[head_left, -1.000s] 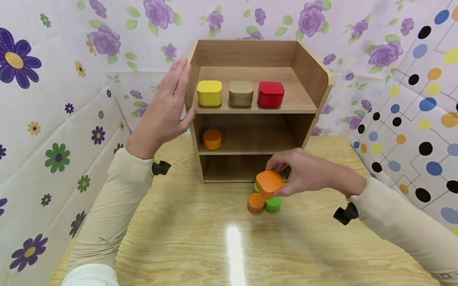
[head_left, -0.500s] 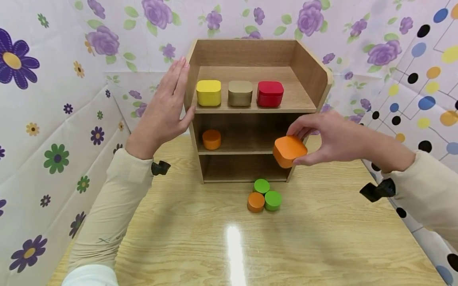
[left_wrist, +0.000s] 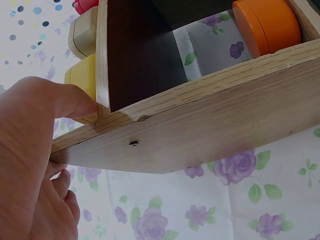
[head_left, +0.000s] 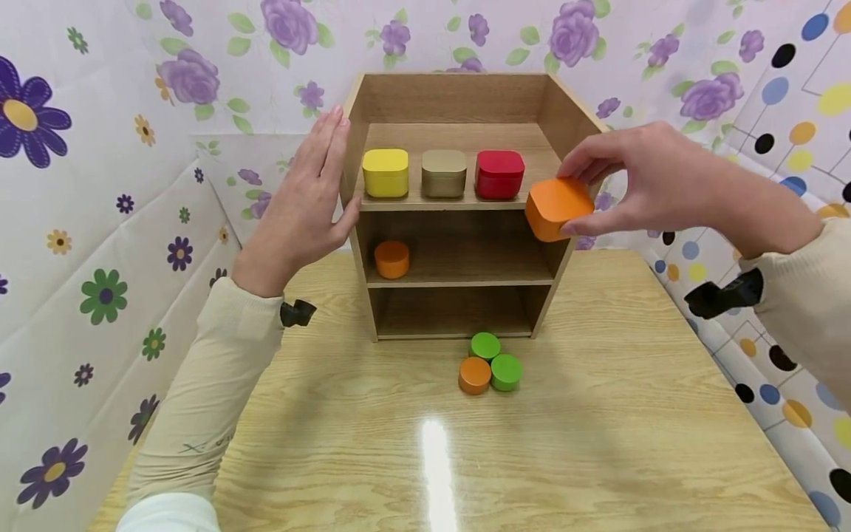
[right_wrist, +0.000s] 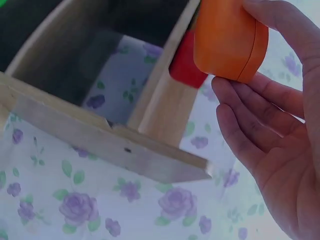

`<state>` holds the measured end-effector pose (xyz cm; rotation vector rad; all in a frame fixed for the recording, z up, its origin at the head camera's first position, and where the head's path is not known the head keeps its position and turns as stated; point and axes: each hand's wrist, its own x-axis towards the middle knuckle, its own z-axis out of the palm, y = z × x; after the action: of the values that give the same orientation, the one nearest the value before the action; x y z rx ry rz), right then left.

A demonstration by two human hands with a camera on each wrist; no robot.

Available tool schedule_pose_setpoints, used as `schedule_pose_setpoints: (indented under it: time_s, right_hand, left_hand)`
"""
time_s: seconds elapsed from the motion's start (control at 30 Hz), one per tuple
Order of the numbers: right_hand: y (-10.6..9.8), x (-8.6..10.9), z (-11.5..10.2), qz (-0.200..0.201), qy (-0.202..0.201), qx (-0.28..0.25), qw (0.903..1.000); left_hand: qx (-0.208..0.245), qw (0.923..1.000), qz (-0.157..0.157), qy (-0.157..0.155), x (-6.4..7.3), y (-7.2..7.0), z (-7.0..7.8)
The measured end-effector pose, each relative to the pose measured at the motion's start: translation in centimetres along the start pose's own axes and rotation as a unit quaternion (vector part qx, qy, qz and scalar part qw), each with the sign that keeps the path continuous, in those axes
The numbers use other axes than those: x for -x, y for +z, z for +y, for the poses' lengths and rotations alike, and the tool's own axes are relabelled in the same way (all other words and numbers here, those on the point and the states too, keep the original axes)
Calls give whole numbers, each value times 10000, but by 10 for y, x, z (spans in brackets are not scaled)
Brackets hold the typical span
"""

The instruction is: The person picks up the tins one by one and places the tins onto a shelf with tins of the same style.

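Observation:
My right hand (head_left: 654, 181) pinches an orange rounded-square box (head_left: 557, 208) between thumb and fingers. It is held in the air by the right front edge of the small wooden shelf (head_left: 459, 205). In the right wrist view the orange box (right_wrist: 230, 40) hides part of the red box (right_wrist: 187, 62). My left hand (head_left: 299, 196) lies with straight fingers along the shelf's left side, and its thumb touches the front edge. A yellow box (head_left: 385, 174), a khaki box (head_left: 444, 174) and the red box (head_left: 499, 175) stand in a row on the top level.
An orange round container (head_left: 391, 259) sits at the left of the middle level. In front of the shelf, an orange round container (head_left: 475, 375) and two green ones (head_left: 507, 372) cluster on the wooden table (head_left: 332, 443). Patterned cloth walls (head_left: 266, 74) stand around.
My right hand has lifted the orange box from above the round containers, up and to the right, to the height of the top level. The left hand has stayed at the shelf's side.

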<state>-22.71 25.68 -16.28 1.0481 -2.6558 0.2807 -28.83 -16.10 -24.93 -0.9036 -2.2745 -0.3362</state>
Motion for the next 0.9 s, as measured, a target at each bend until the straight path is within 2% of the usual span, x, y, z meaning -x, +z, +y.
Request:
schedule_pose_setpoints:
  time_s: [0.13,0.4,0.57,0.9]
  right_hand:
    - [-6,-7,7,47,118,216,9997]
    - [-9,-18,19,212,527,229,9981]
    - [-7,-23,26,376,472,321,9977]
    - [-3,-29,37,458,726,339,9957]
  left_hand:
    - [-30,10000,21,3,0,-1,0]
    - [-8,10000,5,7,0,0,0]
    - [-11,10000,-19,-10,0,0,1]
    - [-69,10000,-35,-11,0,0,0]
